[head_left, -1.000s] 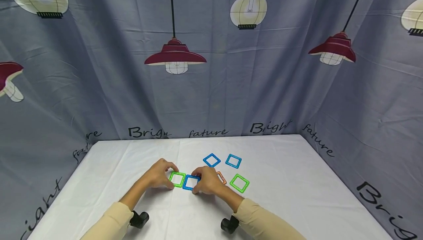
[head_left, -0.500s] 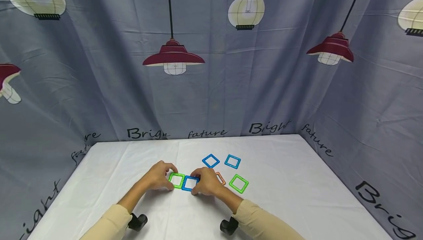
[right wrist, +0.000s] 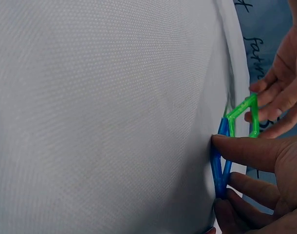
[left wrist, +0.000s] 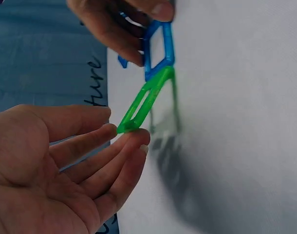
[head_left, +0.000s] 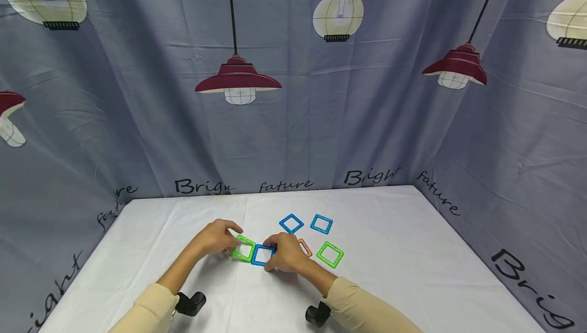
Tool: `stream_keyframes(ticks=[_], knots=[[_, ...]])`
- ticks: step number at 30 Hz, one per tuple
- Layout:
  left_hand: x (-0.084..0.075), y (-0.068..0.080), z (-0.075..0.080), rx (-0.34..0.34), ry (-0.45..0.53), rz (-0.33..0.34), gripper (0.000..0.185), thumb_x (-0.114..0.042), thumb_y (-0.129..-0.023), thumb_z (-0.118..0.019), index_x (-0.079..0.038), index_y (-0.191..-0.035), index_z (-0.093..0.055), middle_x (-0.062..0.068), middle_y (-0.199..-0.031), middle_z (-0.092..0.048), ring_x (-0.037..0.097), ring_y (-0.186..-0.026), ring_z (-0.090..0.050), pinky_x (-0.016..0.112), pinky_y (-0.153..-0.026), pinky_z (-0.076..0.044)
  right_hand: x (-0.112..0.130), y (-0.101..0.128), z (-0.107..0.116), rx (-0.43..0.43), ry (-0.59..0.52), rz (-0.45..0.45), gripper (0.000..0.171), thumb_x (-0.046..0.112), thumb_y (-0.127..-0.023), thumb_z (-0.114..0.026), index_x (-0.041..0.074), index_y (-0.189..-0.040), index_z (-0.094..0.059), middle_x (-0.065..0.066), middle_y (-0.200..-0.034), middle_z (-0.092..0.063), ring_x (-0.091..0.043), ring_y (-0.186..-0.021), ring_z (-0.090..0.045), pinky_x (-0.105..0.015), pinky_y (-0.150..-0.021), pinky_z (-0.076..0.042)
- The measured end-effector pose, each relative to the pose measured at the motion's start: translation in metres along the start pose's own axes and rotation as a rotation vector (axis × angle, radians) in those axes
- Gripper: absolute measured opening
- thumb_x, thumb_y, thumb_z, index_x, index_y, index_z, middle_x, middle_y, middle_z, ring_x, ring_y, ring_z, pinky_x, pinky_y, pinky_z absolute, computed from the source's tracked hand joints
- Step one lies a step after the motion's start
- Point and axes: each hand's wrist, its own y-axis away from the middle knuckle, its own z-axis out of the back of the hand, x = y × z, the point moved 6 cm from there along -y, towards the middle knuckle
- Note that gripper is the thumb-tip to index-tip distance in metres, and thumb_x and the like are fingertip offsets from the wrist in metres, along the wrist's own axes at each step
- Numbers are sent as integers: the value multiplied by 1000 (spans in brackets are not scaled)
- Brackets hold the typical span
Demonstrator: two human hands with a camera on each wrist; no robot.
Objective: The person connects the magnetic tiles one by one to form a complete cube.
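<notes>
Green square (left wrist: 153, 96): since half a second ago its left edge has risen; it slants, lower middle of the frame, right edge touching the blue square (left wrist: 169, 45).
Left hand (head_left: 214, 236): shifted slightly up; fingers fairly straight and loose, tips touching the raised edge.
Right hand (head_left: 287, 253): unmoved; thumb and fingers pinch the blue square, just right of the green one.
Seam: the two squares meet edge to edge. A sharp lift or twist would probably part them, dropping the green onto the white cloth (head_left: 390, 272).
Raised edge: held up lightly, so it could slip off the fingertips. Should the right-hand pinch loosen, the blue might ride up too.
Loose squares: right of the blue square and above, two blue (head_left: 298, 228) (head_left: 319, 230), one green (head_left: 326, 262) and one orange (head_left: 307, 247); the orange, partly hidden behind the right hand, could be nudged by a knuckle.
</notes>
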Motion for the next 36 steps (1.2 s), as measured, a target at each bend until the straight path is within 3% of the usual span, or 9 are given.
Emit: stream_keyframes(ticks=[9,25,36], knots=[[12,-2,-1,-56,189,59,19,-8,-90,-70,-2,-108,-74,5,-81,-74,16,-71,-66,35,-68,-58,-1,4,-3,-14,7,-11,51,13,-68,-94,9,-115,-76,-6,-107,-73,-20,-96,-61,-45,-95,-52],[13,-2,-9,-106,357,94,27,-4,-83,-77,-4,-110,-74,9,-86,-76,17,-69,-68,31,-65,-59,-1,0,0,-13,38,15,52,15,-68,-94,10,-117,-75,-4,-108,-73,-17,-96,-61,-42,-95,-52],[16,-1,-26,24,578,79,35,-8,-90,-73,3,-123,-67,17,-105,-73,22,-87,-73,40,-78,-63,-1,3,0,-2,34,23,52,15,-70,-94,10,-118,-74,-6,-112,-72,-20,-99,-62,-44,-97,-53]])
